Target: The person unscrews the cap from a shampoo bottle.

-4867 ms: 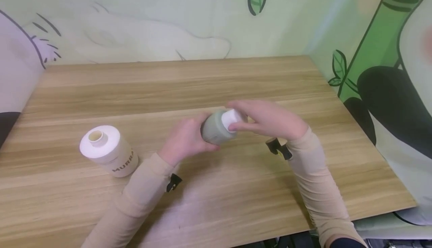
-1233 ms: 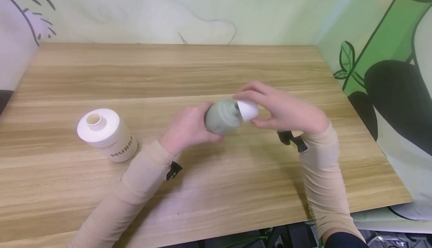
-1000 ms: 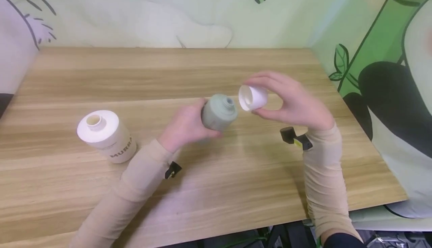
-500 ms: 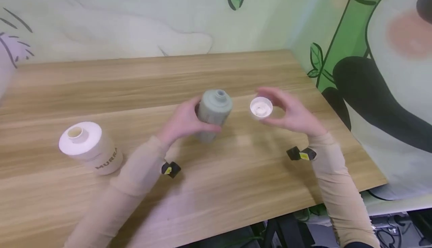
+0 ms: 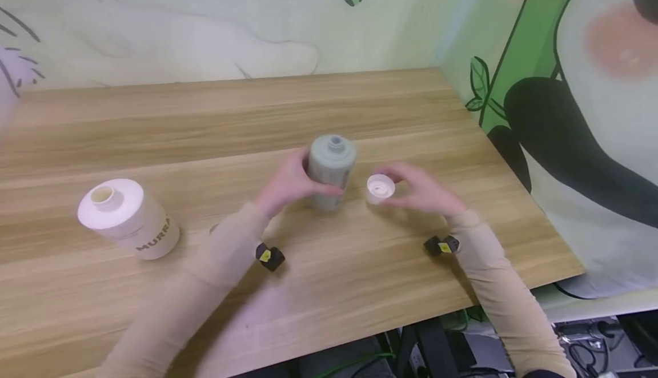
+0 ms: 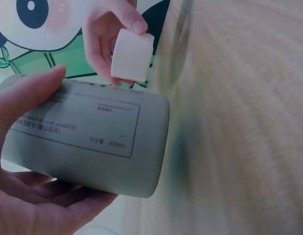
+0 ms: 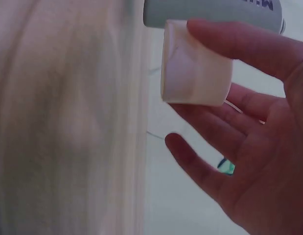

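Observation:
My left hand (image 5: 290, 187) grips a grey-green bottle (image 5: 331, 161) around its side, thumb across the front. The bottle stands nearly upright, its narrow neck uncapped. In the left wrist view its printed label (image 6: 73, 120) faces the camera, and its base is close over the table. To the right of the bottle, my right hand (image 5: 421, 189) pinches a white cap (image 5: 380, 188) between thumb and fingers, low over the table. The cap's hollow side faces up in the head view. In the right wrist view the thumb lies on the cap (image 7: 198, 66), with fingers below it.
A white bottle (image 5: 131, 221) with MURRA lettering and an open neck stands on the wooden table (image 5: 205, 121) at the left, beside my left forearm. A painted wall (image 5: 180, 24) borders the back and right. Cables and dark equipment (image 5: 437, 349) show below the front edge.
My right hand pulled the white cap off the grey-green bottle, turned its hollow side up and lowered it. My left hand turned the bottle from tilted to nearly upright and lowered it.

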Action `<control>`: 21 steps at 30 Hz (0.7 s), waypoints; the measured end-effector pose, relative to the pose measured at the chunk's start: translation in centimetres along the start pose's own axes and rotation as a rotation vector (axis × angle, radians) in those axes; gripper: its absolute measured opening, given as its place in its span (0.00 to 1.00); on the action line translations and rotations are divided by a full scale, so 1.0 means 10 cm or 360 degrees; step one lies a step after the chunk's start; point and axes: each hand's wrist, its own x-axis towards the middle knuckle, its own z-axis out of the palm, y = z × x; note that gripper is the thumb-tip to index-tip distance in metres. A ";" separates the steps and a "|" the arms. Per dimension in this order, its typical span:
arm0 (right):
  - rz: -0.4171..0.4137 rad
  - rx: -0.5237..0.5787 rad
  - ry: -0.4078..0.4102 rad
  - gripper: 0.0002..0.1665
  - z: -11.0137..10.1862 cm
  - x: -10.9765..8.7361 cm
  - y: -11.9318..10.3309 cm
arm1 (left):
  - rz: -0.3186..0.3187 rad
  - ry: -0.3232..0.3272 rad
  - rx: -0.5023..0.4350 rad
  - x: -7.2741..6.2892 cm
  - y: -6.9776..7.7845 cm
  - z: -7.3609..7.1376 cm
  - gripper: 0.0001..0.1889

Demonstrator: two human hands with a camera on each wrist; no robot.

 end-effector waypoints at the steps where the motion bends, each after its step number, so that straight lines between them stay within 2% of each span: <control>1: 0.0007 -0.0003 -0.0013 0.35 0.02 0.01 -0.01 | 0.0002 0.0005 -0.0009 -0.01 -0.02 0.00 0.46; 7: 0.0095 -0.0037 -0.0091 0.34 0.10 0.08 -0.06 | 0.0018 0.0006 0.0000 -0.03 -0.10 0.00 0.47; 11: 0.0047 -0.0085 -0.0142 0.32 0.16 0.20 -0.06 | 0.0053 0.0024 0.0055 -0.03 -0.14 -0.04 0.48; 16: 0.0004 -0.0107 -0.0138 0.31 0.20 0.29 -0.02 | 0.0085 0.0004 0.0088 0.00 -0.20 -0.06 0.48; 21: -0.0027 -0.0101 -0.0157 0.34 0.22 0.34 0.04 | -0.0010 0.0035 0.0122 -0.05 -0.22 -0.04 0.54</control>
